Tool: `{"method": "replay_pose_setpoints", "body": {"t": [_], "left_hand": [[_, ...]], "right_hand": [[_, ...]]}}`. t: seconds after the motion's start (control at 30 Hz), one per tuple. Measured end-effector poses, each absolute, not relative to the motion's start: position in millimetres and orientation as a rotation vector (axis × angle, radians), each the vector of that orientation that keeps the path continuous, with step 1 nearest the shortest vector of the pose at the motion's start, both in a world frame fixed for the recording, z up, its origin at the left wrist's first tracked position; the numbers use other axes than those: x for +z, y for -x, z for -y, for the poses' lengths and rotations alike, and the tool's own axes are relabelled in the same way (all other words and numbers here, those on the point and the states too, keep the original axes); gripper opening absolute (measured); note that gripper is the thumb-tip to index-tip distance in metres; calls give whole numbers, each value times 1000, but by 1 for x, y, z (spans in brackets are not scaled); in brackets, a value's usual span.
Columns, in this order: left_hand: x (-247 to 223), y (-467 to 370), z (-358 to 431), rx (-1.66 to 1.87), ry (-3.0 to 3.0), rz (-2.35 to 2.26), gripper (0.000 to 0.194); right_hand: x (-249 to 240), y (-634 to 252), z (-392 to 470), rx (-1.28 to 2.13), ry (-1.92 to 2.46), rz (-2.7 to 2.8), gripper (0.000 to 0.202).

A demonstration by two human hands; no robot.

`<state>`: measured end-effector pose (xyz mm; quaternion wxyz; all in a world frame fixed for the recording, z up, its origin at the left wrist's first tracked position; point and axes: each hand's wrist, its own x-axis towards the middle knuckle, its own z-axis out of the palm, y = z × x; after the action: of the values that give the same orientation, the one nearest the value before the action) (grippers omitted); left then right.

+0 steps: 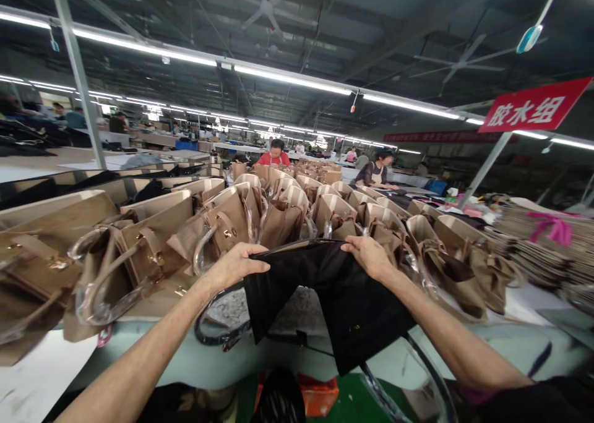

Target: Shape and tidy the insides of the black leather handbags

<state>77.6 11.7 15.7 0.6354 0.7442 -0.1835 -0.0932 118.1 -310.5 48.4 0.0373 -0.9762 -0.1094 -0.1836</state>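
Note:
A black handbag (366,311) hangs between my two hands, its panels drooping down over the near edge of the table. My left hand (241,265) pinches its upper left edge between thumb and fingers. At the upper right edge, my right hand (369,257) grips the bag with its fingers closed over the rim. Dark looped handles, partly in clear plastic wrap, dangle at both sides. Just beyond my hands stand rows of tan handbags (229,222), with plastic-wrapped handles and metal fittings.
The pale table (153,342) runs across in front of me. On the right are stacked tan panels (529,243) with a pink tie. A red sign (533,106) hangs on a post. Two people work across the table. An orange-red container (318,395) sits on the floor below.

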Motion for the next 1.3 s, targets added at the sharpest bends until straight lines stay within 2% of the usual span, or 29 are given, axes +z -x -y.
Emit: {"method": "replay_pose_setpoints", "body": {"t": [0.07, 0.2, 0.3, 0.5, 0.67, 0.77, 0.9, 1.17, 1.3], "left_hand": [[15, -76, -11, -235, -1678, 433, 33], [16, -71, -4, -227, -1680, 455, 28], [18, -66, 0, -198, -1670, 445, 25], [16, -66, 3, -197, -1619, 394, 28], [13, -68, 6, -199, -1622, 407, 29], [11, -69, 6, -167, -1660, 422, 28], [10, -68, 4, -140, -1704, 425, 31], [14, -58, 0, 236, -1956, 506, 37], [13, -58, 2, 283, -1996, 518, 36]], "right_hand": [[48, -116, 304, -648, 3002, 365, 18], [45, -106, 283, -958, 3015, 898, 36], [42, -101, 265, -1011, 2941, 1198, 37], [40, -104, 245, -850, 2763, 1062, 31], [44, -111, 237, -653, 2679, 895, 17], [47, -113, 231, -651, 2702, 915, 9], [50, -111, 224, -676, 2724, 938, 15], [51, -118, 230, -272, 2622, 653, 18], [50, -123, 235, -214, 2602, 676, 21]]}}
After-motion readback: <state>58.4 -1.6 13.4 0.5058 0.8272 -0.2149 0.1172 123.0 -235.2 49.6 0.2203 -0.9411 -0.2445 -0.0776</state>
